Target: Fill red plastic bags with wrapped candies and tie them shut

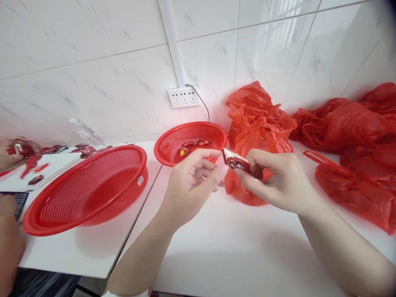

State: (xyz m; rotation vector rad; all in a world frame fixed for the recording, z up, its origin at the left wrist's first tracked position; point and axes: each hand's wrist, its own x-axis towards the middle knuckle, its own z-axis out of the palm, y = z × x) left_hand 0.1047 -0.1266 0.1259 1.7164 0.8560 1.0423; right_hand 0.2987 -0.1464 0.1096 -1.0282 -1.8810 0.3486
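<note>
My right hand (275, 173) grips a small red-and-white wrapped packet (236, 162) between thumb and fingers. Its pale end points toward my left hand (196, 181), whose index finger stretches close to the packet's edge while the other fingers curl loosely. Nothing shows in that hand, though its fingertips are blurred. Behind my left hand stands a smaller red plastic basket (161, 150) with several wrapped sweets (196, 144) inside. A red plastic bag (258, 123) stands upright just beyond the packet.
A large red basket (130, 154) tilts on the left table. More red bags (355, 181) lie at the right. At far left, another person's hand (12, 152) holds something red near a white tray (58, 165). A clear bottle (86, 131) and wall socket (184, 97) are behind.
</note>
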